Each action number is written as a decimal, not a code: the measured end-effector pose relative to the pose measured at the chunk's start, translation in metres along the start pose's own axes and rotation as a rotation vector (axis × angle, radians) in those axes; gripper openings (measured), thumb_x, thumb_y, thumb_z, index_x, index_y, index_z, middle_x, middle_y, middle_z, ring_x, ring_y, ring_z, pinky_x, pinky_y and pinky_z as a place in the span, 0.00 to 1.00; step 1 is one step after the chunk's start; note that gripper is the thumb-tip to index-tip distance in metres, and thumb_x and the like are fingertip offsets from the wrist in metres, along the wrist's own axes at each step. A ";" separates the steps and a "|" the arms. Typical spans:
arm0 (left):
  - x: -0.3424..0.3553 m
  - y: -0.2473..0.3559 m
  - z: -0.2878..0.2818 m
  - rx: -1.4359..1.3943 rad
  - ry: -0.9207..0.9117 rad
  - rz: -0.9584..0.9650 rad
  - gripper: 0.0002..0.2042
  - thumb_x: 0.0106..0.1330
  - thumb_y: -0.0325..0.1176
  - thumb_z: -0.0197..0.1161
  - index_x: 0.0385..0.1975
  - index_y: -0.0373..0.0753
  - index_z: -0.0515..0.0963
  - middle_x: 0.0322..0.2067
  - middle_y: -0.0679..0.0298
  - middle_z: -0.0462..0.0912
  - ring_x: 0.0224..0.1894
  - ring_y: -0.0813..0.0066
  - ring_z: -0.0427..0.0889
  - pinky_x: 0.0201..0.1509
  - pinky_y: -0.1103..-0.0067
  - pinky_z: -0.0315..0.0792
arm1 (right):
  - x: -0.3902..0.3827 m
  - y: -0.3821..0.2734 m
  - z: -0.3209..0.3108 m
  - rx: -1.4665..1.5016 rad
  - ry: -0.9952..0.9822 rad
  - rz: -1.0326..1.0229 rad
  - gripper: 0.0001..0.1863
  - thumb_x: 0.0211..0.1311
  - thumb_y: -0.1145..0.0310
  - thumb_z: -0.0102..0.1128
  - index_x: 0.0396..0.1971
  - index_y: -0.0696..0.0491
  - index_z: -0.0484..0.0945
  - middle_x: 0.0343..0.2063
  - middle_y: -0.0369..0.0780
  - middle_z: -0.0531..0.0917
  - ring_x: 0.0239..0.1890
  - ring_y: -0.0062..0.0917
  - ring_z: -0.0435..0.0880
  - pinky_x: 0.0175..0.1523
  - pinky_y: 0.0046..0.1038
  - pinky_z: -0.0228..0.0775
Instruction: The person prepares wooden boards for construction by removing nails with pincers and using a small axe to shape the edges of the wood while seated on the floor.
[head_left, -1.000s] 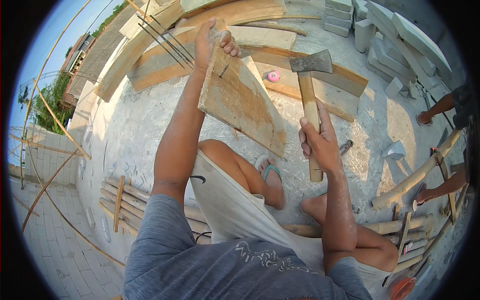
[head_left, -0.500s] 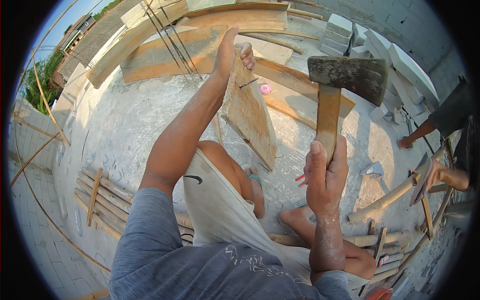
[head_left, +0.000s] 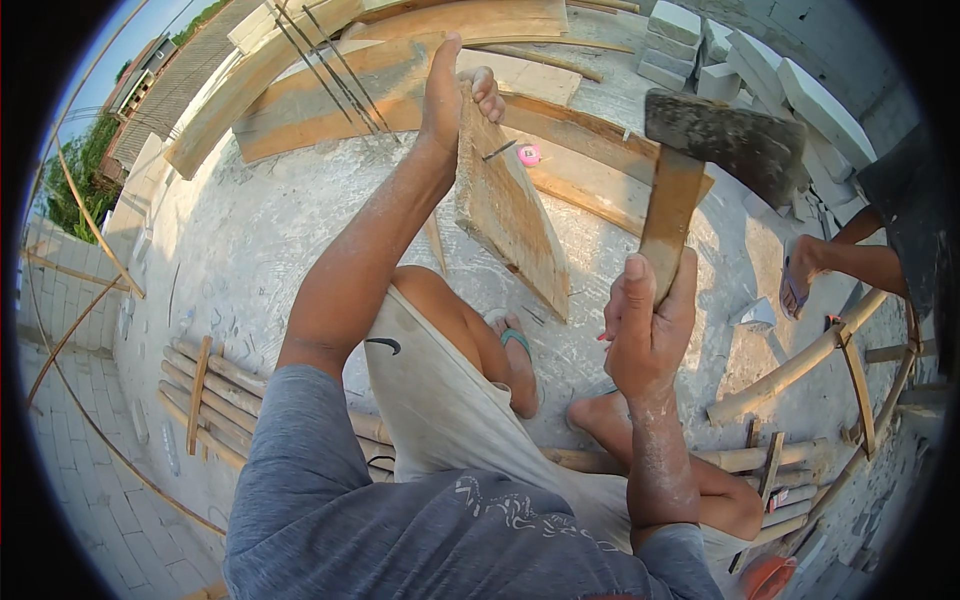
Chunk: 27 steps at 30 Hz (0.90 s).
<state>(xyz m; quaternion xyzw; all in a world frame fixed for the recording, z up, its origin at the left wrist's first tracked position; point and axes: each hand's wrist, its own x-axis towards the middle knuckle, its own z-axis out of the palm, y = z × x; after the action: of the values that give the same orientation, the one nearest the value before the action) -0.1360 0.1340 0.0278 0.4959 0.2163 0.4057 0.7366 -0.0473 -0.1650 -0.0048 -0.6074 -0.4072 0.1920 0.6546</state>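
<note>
Wooden board (head_left: 512,210), dusty and rough-edged, stood tilted on end at 12 o'clock, a nail (head_left: 499,150) jutting from its face near the top. The person's left hand (head_left: 449,105) closed its grip on the upper end, thumb up and fingers wrapped over the edge, probably to steady the board while keeping clear of the nail. At 3 o'clock the right hand (head_left: 648,330) had a firm grip around the handle of a hatchet (head_left: 677,185), whose dark head was raised towards 2 o'clock, apparently for control and to hold the blade away from the board. The palm hid the handle's butt, and most of a small red piece (head_left: 607,325) behind it. Whether the board's lower corner touched the floor (head_left: 330,230) could not be told. At 3 o'clock, the picture's dark rim cut off another person's legs (head_left: 850,265).
</note>
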 end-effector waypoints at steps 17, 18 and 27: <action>-0.023 0.005 0.005 0.190 -0.052 0.617 0.36 0.78 0.62 0.33 0.06 0.45 0.55 0.07 0.69 0.56 0.09 0.77 0.57 0.15 0.79 0.54 | -0.007 -0.003 -0.019 0.126 0.132 -0.135 0.13 0.79 0.59 0.51 0.42 0.56 0.69 0.18 0.31 0.70 0.15 0.10 0.65 0.19 0.15 0.56; -0.020 0.007 0.008 0.192 -0.064 0.630 0.36 0.78 0.62 0.33 0.06 0.46 0.55 0.07 0.69 0.56 0.09 0.78 0.57 0.14 0.80 0.53 | -0.006 -0.003 -0.022 0.071 0.066 -0.048 0.13 0.78 0.61 0.54 0.44 0.56 0.70 0.19 0.34 0.74 0.18 0.15 0.70 0.23 0.20 0.61; -0.015 -0.011 0.005 0.338 -0.011 0.603 0.36 0.77 0.63 0.39 0.06 0.47 0.54 0.06 0.72 0.53 0.09 0.81 0.58 0.15 0.81 0.51 | 0.008 -0.016 -0.031 0.383 0.081 0.018 0.16 0.77 0.57 0.54 0.39 0.56 0.71 0.21 0.35 0.76 0.17 0.18 0.73 0.24 0.23 0.64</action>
<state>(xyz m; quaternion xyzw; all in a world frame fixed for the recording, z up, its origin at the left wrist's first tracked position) -0.1371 0.1172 0.0182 0.6547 0.1200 0.5609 0.4924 -0.0228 -0.1818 0.0151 -0.4828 -0.3311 0.2473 0.7721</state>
